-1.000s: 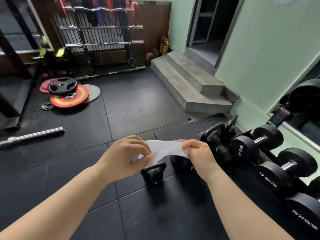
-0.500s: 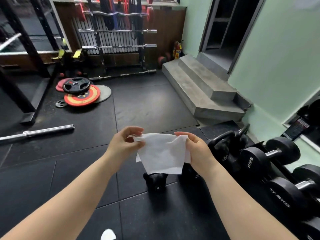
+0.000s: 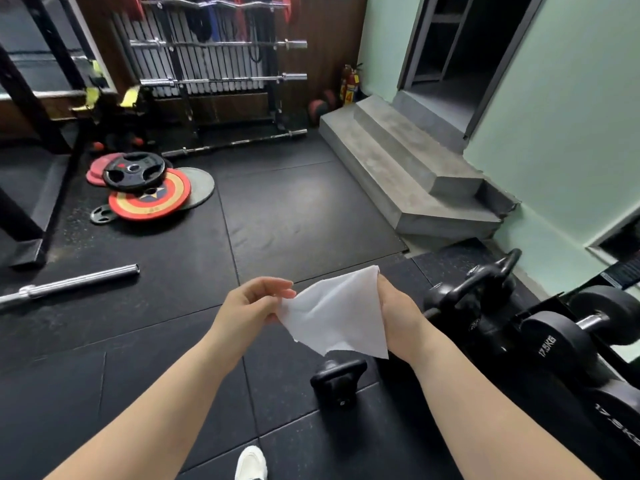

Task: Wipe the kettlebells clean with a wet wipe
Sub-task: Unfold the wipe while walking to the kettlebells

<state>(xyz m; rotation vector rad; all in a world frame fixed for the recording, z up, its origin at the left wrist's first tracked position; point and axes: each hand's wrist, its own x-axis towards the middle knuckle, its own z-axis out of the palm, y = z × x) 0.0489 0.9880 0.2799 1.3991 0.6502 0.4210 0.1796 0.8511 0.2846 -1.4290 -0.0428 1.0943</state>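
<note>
While left hand [image 3: 249, 306] and right hand [image 3: 398, 317] pinch wet wipe [image 3: 336, 313] — kettlebell [image 3: 337, 382] below, dumbbells [image 3: 568, 337] nearby

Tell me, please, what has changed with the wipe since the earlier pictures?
The wipe, bunched between both hands a second ago, has been pulled open into a flat sheet, now tilted. The left hand and right hand still pinch its opposite edges. The kettlebell below stays untouched.

White wet wipe [image 3: 337, 315]; black kettlebell [image 3: 337, 382], black floor [image 3: 294, 209] mats; a plate [image 3: 150, 199] ringed red and yellow; pale green wall [image 3: 571, 109], grey steps [image 3: 408, 168]
</note>
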